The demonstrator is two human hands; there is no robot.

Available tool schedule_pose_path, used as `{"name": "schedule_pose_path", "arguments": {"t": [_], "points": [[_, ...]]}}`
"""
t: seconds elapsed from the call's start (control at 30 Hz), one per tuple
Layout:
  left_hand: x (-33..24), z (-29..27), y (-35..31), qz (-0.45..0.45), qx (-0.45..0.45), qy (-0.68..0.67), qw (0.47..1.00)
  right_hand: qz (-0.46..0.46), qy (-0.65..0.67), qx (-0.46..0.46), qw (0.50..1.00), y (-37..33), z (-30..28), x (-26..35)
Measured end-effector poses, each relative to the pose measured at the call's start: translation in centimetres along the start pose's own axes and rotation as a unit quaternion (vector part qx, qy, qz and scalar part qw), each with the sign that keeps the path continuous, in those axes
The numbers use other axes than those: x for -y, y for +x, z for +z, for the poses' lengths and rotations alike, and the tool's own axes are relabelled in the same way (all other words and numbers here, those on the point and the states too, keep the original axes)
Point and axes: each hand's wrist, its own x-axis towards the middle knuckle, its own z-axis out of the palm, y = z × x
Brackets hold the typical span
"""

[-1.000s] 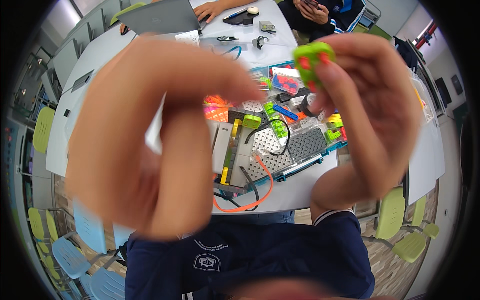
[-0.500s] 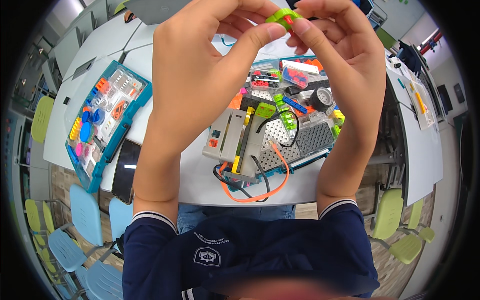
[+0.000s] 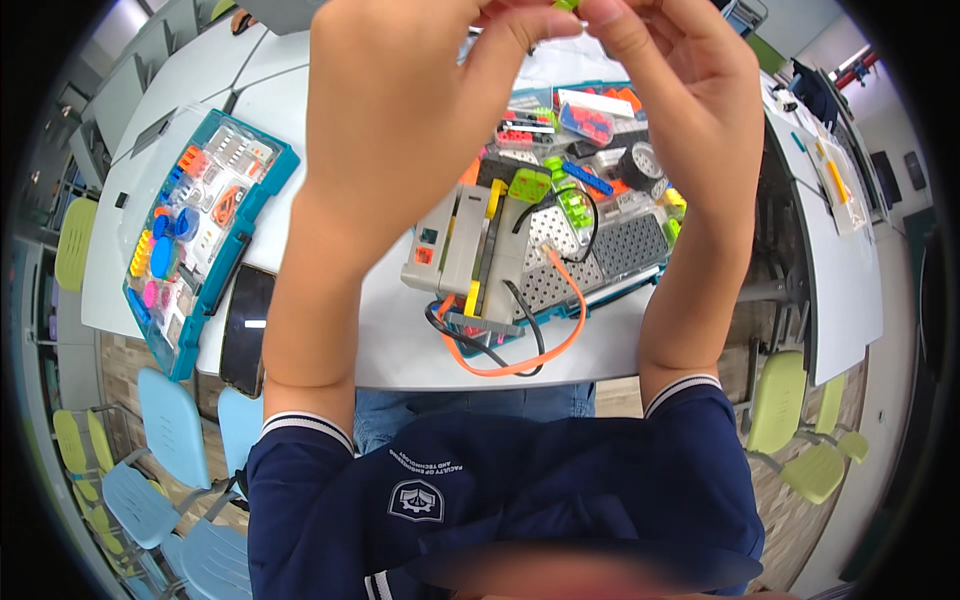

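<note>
Both my hands are raised near the top edge, fingertips pinched together on a small lime-green plastic piece (image 3: 566, 5) that is mostly cut off by the frame. My left hand (image 3: 405, 110) grips it from the left, my right hand (image 3: 680, 100) from the right. Below them on the white table (image 3: 400, 345) sits a grey perforated baseplate (image 3: 600, 255) with a grey battery block (image 3: 455, 245), yellow and green parts, and orange (image 3: 530, 355) and black cables.
A teal compartment tray (image 3: 195, 235) of coloured parts lies at the left, a black phone (image 3: 245, 335) beside it. An open parts box (image 3: 585, 115) stands behind the baseplate. Green and blue chairs (image 3: 800, 430) surround the table; another table is at the right.
My hands have moved away from the camera and upward with the green piece, which was held by the right hand alone; both hands now pinch it at the top edge.
</note>
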Motion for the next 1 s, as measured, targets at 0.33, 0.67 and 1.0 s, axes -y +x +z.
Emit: {"name": "schedule_pose_path", "arguments": {"t": [0.33,0.67,1.0], "points": [[1.9,0.4,0.1,-0.021,0.079,-0.067,0.994,-0.171,-0.207,-0.030,0.963,0.6,-0.2,-0.4],[2.4,0.7,-0.3,0.045,0.049,-0.026,0.997,0.038,0.033,0.043,0.998,0.3,-0.3,-0.6],[3.3,-0.8,0.3,0.117,0.063,-0.064,0.989,0.018,0.003,0.055,0.998,0.3,0.3,-0.7]]}}
